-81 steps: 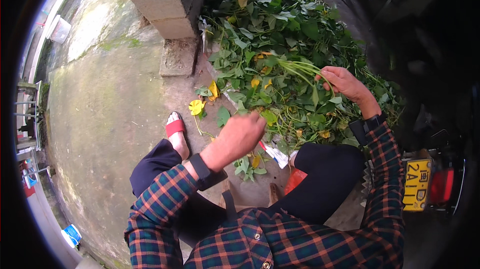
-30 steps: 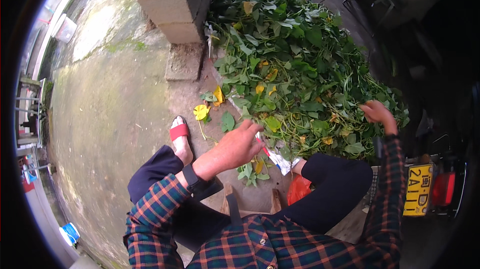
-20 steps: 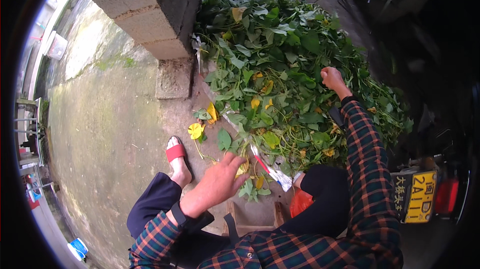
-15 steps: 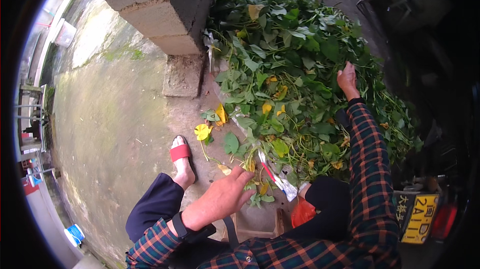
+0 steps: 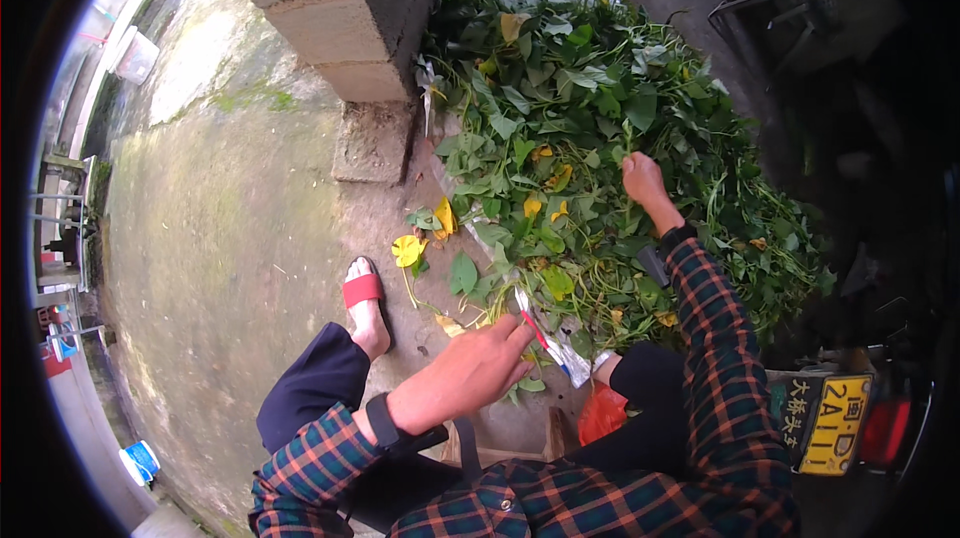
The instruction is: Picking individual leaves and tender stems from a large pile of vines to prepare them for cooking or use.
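Leaves (image 5: 600,88) lie in a broad green heap on a pale sheet (image 5: 568,363), covering most of it from the far edge to the near edge. The right hand (image 5: 643,178) is over the middle of the heap, toward its right side. Its fingers are curled narrow around a green stem (image 5: 628,141), whose leafy tip stands upright above the fist. The left hand (image 5: 480,358) is lower and nearer the body, just beside the sheet's near left corner, where a red stripe (image 5: 537,329) runs along the edge. Its fingers are loosely bent and partly spread, the thumb a little apart from them. The palm faces down and is hidden, so I cannot tell whether anything touches it.

On the floor (image 5: 230,238), outside the sheet's left edge, are a bright yellow leaf (image 5: 408,251) on a long stalk and a few loose green ones, some of them partly behind the left hand. A foot in a red-strapped sandal (image 5: 363,289) stands left of these. An orange-red bag (image 5: 602,415) sits by the sheet's near edge, against the right leg. A block pillar (image 5: 345,48) rises beside the sheet's far left corner.
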A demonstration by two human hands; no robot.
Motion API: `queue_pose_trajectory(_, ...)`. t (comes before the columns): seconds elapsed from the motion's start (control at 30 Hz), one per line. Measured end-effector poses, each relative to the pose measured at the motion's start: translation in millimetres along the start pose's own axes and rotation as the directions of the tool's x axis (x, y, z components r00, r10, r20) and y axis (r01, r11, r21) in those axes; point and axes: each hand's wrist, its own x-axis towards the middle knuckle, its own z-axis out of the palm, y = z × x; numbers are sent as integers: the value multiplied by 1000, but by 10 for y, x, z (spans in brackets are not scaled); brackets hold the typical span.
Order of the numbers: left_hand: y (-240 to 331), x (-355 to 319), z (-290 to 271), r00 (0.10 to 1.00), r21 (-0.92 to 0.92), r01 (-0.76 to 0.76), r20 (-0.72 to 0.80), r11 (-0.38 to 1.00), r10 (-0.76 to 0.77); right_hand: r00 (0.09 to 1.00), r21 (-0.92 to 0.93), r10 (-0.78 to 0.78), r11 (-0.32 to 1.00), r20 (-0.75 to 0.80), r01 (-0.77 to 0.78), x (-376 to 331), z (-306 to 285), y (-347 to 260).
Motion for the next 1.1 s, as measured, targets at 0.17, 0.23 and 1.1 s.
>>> queue_pose_trajectory(0.17,-71,-10,99,975,79,20,-224,997,-2,949,427,-164,904,270,34,-1195,-160,-986)
queue_pose_trajectory(0.23,-136,107,91,907,-33,69,-415,997,-76,973,562,-96,826,209,-40,-1735,-367,-1368)
queue_pose_trajectory(1.1,-134,152,199,930,-474,-139,-363,870,-49,871,-24,-491,871,15,492,-2037,-1248,-840)
